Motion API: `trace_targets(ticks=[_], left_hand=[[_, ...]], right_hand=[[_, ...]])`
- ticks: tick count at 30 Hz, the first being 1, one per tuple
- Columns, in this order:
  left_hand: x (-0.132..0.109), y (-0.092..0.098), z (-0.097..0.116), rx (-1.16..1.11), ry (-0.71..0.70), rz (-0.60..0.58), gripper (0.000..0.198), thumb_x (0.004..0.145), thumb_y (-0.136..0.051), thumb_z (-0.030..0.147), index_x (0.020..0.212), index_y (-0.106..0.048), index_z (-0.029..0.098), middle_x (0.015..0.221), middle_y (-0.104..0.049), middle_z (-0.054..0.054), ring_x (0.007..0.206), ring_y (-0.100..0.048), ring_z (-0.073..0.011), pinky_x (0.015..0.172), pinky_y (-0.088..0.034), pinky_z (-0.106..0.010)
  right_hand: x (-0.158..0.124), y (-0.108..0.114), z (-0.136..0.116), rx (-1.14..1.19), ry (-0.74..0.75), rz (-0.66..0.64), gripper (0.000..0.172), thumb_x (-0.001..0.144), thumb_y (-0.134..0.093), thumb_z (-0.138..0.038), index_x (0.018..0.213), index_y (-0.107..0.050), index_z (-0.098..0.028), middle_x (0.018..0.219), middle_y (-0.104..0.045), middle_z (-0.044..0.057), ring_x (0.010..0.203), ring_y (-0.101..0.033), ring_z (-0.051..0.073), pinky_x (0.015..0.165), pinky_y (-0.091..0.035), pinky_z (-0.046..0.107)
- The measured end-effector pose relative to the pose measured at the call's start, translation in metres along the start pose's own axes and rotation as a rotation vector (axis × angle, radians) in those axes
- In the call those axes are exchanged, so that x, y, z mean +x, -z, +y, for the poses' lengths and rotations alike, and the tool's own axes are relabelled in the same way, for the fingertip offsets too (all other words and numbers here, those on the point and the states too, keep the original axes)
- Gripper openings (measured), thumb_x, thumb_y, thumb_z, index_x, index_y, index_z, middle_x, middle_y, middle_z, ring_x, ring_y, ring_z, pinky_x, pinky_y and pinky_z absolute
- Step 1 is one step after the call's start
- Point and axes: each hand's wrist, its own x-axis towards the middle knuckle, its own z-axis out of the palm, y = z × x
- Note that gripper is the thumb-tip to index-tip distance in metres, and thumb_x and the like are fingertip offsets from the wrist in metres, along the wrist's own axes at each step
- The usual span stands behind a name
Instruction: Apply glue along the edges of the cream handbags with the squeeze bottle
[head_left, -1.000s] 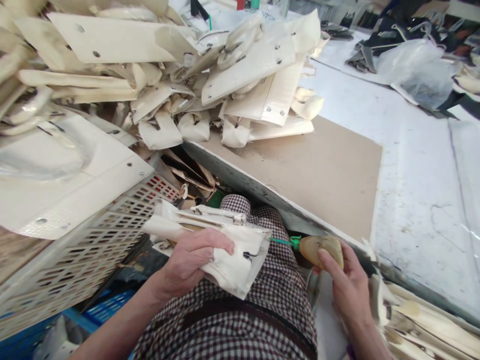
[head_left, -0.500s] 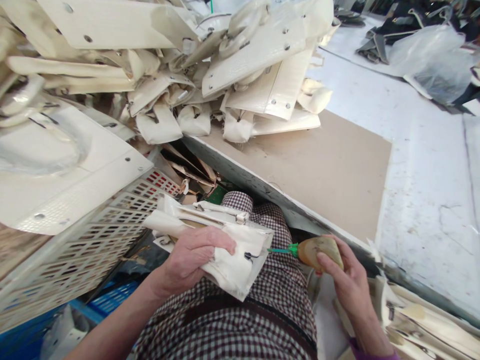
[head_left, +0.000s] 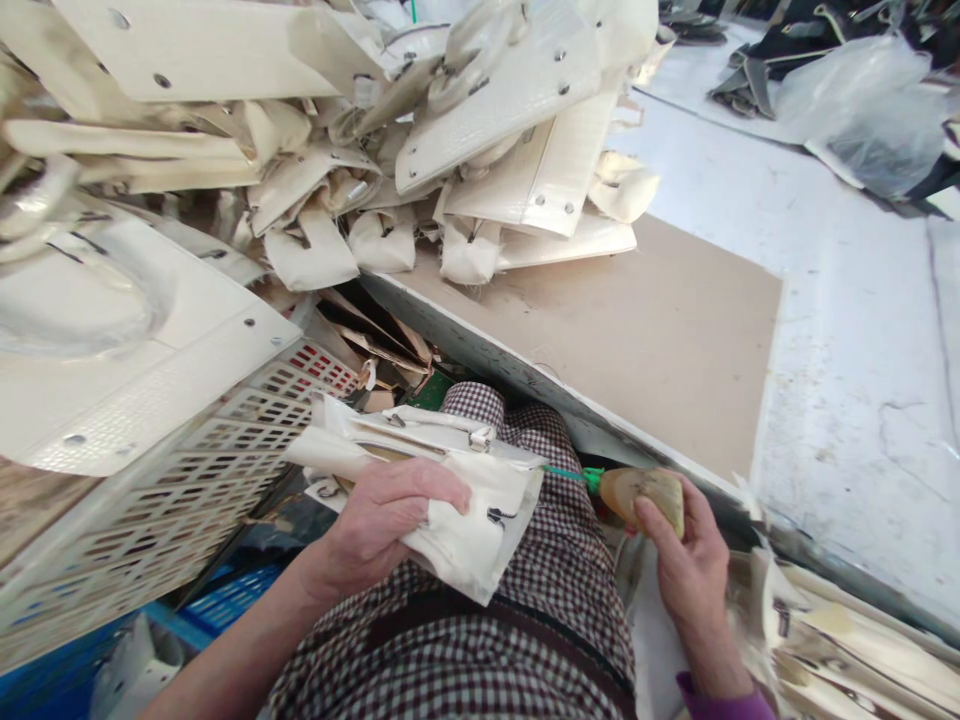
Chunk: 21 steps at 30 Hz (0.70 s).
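Over my lap, my left hand (head_left: 401, 515) grips a white bag piece (head_left: 480, 530) with the thumb side on top; a short dark zipper end shows near its right edge. My right hand (head_left: 690, 560) is wrapped around a small yellowish glue bottle (head_left: 637, 497) lying nearly level. From its green cap a thin green nozzle (head_left: 564, 472) points left, its tip at the upper right edge of the bag piece. Whether the tip touches the material I cannot tell. The underside of the bag piece and the fingers beneath it are hidden.
Cream bag pieces with metal studs are heaped (head_left: 495, 120) on the table. A brown board (head_left: 637, 330) lies along its near edge. At left stands a white plastic basket (head_left: 225, 470), a blue crate (head_left: 232, 600) below it. More cream pieces (head_left: 847, 640) are at lower right.
The bottle's nozzle has moved up slightly, from beside the zipper end to the bag piece's upper right edge. My left hand keeps its hold on the piece, and the view has shifted a little.
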Motion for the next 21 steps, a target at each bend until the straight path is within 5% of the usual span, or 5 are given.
trace_targets(ticks=[10,15,21], left_hand=[[0.002,-0.001,0.001,0.026,-0.065,0.006,0.021,0.105,-0.054,0.017,0.095,-0.072,0.016,0.087,-0.08,-0.009,0.079,-0.077,-0.0203,0.074,-0.063,-0.027],[0.003,-0.003,0.003,-0.033,0.006,0.028,0.023,0.103,-0.052,0.013,0.097,-0.073,0.017,0.087,-0.08,-0.008,0.078,-0.077,-0.0205,0.073,-0.063,-0.027],[-0.008,-0.007,0.003,0.056,-0.085,-0.007,0.018,0.104,-0.054,0.014,0.1,-0.071,0.016,0.089,-0.08,-0.008,0.082,-0.077,-0.0188,0.078,-0.062,-0.025]], right_hand=[[-0.002,0.019,0.014,-0.041,-0.04,-0.141,0.061,0.074,-0.087,-0.054,0.119,-0.069,-0.019,0.106,-0.075,0.01,0.088,-0.07,0.03,0.063,-0.06,0.035],[-0.005,0.012,0.007,0.02,-0.044,-0.04,0.061,0.072,-0.087,-0.054,0.118,-0.068,-0.019,0.107,-0.074,0.009,0.088,-0.07,0.029,0.065,-0.059,0.036],[-0.009,0.021,0.006,0.015,-0.11,-0.135,0.06,0.073,-0.087,-0.055,0.116,-0.071,-0.017,0.101,-0.075,0.009,0.084,-0.067,0.029,0.062,-0.057,0.035]])
